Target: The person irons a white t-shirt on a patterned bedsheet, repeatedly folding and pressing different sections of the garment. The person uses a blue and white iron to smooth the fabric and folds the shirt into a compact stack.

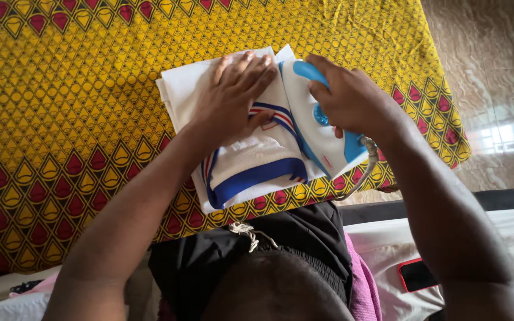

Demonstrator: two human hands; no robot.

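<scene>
Here a big yellow cloth (90, 107) with red diamond shapes covers the worktop. On it, near the front edge, lies a folded white garment (251, 160) with blue and red stripes. The left hand (233, 98) lies flat on the garment, fingers (251, 71) spread out straight, pressing down and holding nothing. Just beside it, the right hand (349, 98) is closed around the blue handle of a white and blue iron (319, 134). The iron sits on the garment's right side. A small phone (416, 275) with a red case lies well apart, low on the right.
</scene>
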